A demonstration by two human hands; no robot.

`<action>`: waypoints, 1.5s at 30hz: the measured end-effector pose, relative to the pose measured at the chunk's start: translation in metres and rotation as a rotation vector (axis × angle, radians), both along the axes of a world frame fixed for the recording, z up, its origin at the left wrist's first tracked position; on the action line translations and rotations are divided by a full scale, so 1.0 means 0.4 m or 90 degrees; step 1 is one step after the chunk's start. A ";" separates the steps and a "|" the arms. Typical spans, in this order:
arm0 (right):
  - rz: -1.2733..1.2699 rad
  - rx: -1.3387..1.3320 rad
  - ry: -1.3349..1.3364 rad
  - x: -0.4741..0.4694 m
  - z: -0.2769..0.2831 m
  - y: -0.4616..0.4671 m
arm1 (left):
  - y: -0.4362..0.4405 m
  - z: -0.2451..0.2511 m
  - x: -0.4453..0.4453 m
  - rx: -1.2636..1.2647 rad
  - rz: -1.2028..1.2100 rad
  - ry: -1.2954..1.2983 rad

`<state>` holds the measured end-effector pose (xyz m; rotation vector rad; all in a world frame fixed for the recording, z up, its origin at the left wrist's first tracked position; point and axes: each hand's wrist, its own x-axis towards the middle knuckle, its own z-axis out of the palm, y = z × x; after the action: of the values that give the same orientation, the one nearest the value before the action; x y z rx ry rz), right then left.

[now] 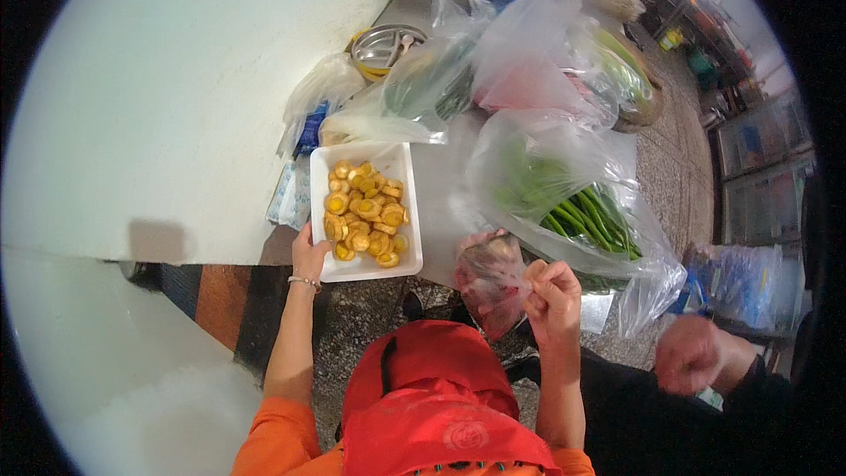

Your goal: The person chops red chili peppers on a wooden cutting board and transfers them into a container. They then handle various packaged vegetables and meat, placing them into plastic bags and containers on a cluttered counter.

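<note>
My left hand point(309, 254) grips the left edge of a white plastic tray point(416, 238) near its lower corner. Sliced yellow-brown rounds point(367, 208), some with bright yellow centres, lie in the tray. My right hand point(554, 301) pinches the gathered top of a thin clear plastic bag point(489, 271) with reddish contents. That bag hangs low at the front of the metal table. Just beyond my right hand, a large clear bag point(522, 165) lies open around long green peppers point(588, 218).
More plastic bags point(529, 59) of vegetables fill the table's back. A divided steel plate point(380, 46) with a spoon sits behind the tray. A white wall point(165, 112) stands left. At lower right is another person's hand point(689, 354); glass-fronted shelves point(760, 198) stand beyond.
</note>
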<state>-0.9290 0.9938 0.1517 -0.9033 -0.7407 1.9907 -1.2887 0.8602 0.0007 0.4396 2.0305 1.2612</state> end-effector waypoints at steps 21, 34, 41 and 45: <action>-0.002 0.093 -0.135 -0.020 -0.109 0.087 | -0.047 0.200 0.438 -0.039 -0.629 0.381; 0.116 0.165 -0.212 0.052 -0.110 0.101 | 0.246 0.218 0.650 0.228 -0.431 0.429; 0.245 0.206 -0.412 0.079 -0.099 0.175 | 0.292 0.144 0.696 0.178 -0.405 0.333; 0.259 0.604 -0.592 0.075 -0.083 0.264 | 0.275 0.146 0.675 0.320 -0.176 0.211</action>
<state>-0.8990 1.0992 0.1187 -1.0677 -2.2737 1.1215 -1.0188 0.9700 0.0591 1.1899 1.8027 1.5955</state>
